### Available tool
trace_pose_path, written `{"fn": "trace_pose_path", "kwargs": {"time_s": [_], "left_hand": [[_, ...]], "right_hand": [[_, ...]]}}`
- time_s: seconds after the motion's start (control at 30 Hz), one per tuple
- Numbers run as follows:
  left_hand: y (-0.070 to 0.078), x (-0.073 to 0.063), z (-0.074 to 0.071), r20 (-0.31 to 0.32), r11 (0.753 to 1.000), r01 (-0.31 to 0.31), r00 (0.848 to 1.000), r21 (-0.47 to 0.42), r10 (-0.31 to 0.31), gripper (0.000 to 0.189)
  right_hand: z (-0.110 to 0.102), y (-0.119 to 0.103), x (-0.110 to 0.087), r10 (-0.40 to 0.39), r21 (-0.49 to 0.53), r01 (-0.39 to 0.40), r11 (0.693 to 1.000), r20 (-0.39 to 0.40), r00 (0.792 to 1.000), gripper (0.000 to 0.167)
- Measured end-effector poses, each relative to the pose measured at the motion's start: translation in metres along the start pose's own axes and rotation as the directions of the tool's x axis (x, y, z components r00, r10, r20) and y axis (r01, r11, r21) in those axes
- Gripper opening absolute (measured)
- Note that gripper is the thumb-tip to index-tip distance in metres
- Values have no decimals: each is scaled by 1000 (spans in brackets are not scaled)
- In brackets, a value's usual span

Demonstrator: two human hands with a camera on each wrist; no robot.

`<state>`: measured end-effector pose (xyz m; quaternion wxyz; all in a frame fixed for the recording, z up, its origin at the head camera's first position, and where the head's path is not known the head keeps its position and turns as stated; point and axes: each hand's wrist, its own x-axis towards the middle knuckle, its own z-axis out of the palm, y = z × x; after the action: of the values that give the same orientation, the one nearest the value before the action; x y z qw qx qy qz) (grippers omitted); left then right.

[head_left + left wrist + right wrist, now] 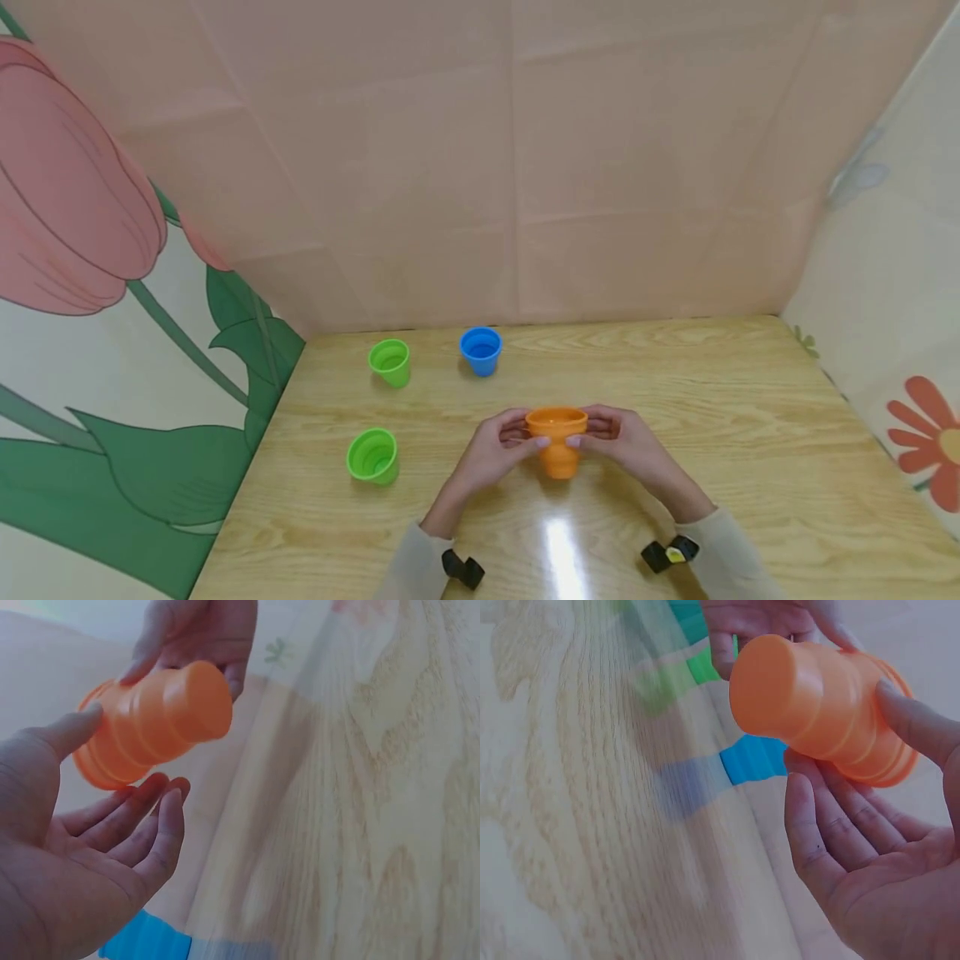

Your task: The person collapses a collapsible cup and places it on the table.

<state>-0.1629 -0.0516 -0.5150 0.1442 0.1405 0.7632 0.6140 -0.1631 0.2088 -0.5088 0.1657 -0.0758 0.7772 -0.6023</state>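
The left grip (498,450), a bare hand, and the right grip (630,446), likewise bare, grasp an orange cup (558,460) from opposite sides. In each, the thumb presses the near side of the wall while the fingers curl behind. The forearms converge from the lower edge of the head view, bent inward at the cup; pale sleeves (420,567) end at the wrists, where black wrist devices (670,553) are worn. The orange cup, stepped in profile, is upright with its wide mouth uppermost, over the middle of the table (750,400); its base appears raised clear of the surface.

Just beyond the left grip stands a blue cup (481,354), mouth up, between the orange cup and the rear of the table and slightly to the left. Farther left are two green cups, also mouth up: the near green cup (372,458), beside the left forearm and apart from it, and the far green cup (389,367), level with the blue one. The left grip lies between the orange cup and the near green cup.

A creased pink backdrop (420,167) closes the rear; printed panels flank the table, with a pink tulip (75,183) at left and a red flower (930,408) at right.
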Motion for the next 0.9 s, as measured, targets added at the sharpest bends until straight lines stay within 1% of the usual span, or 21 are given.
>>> {"fn": "trace_pose_path", "kwargs": {"time_s": [0.2,0.27,0.33,0.47,0.57,0.7,0.8,0.9], "left_hand": [[-5,-4,-2,-65,998,-19,998,-57,15,55],[-8,-5,-2,-71,997,-31,997,-73,26,57],[-10,-6,-1,-63,995,-47,997,-87,41,58],[-13,-7,2,-35,992,-73,997,-106,69,56],[-13,-7,3,-49,992,-53,998,-114,47,52],[-13,-7,5,-75,993,-17,997,-113,8,45],[-14,-6,6,-84,994,-11,996,-110,1,39],[-15,-4,7,-95,993,-14,995,-118,3,36]], "right_hand": [[2,1,-2,126,62,-123,990,-36,991,76],[4,2,-3,145,70,-142,987,-31,989,79],[7,3,-5,150,88,-147,985,-22,988,80],[12,4,-6,115,135,-116,984,13,993,78],[13,5,-5,83,165,-89,982,45,996,76],[12,10,-4,49,189,-66,980,93,994,68],[8,13,-3,29,190,-55,980,136,990,60],[2,15,-3,12,163,-39,986,164,986,56]]}}
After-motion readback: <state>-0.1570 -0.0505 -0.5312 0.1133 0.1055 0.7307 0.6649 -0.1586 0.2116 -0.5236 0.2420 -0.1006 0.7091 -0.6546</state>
